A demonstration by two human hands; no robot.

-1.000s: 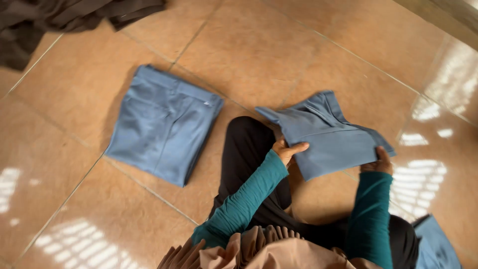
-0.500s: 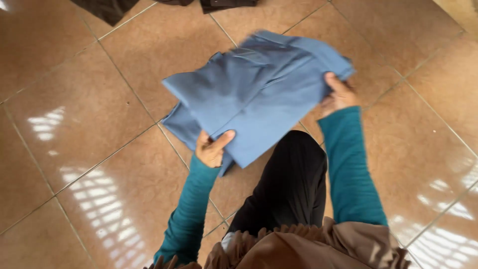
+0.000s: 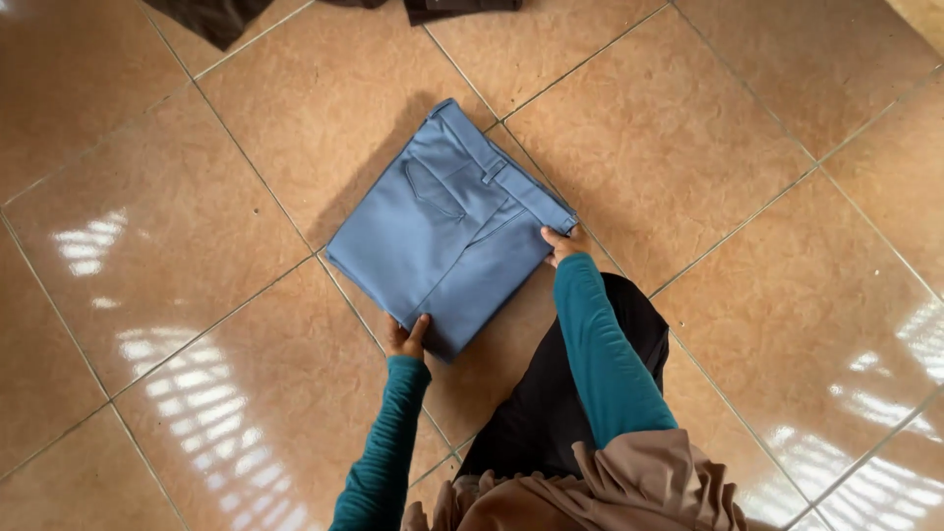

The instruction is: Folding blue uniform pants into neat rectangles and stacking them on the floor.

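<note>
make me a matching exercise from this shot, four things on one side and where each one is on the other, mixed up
Things:
1. left hand
2. right hand
3. folded blue trousers
4. dark cloth

Places:
A. at the top edge of the picture
B. flat on the tiled floor, in the middle
C. at the near corner of the trousers
D. at the waistband corner of the trousers

Pairs: 1-C, 2-D, 3-B, 4-A
</note>
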